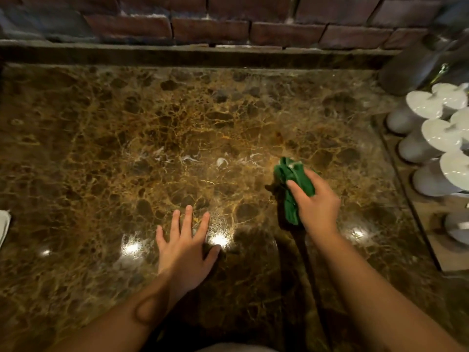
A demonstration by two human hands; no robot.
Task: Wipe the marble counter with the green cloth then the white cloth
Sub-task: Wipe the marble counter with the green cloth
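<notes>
The brown veined marble counter point(177, 128) fills the view. My right hand point(317, 201) grips a bunched green cloth point(291, 174) right of centre; the cloth hangs from the fist just above or on the stone, I cannot tell which. My left hand point(185, 245) lies flat on the counter near the front, fingers spread, holding nothing. At the far left edge a white thing point(3, 224) pokes into view, perhaps the white cloth; too little shows to be sure.
Several white lidded ceramic pots point(431, 138) stand in a wooden tray point(431, 240) along the right side. A dark round vessel point(411, 69) sits at the back right. A brick wall point(210, 26) with a low stone ledge bounds the back.
</notes>
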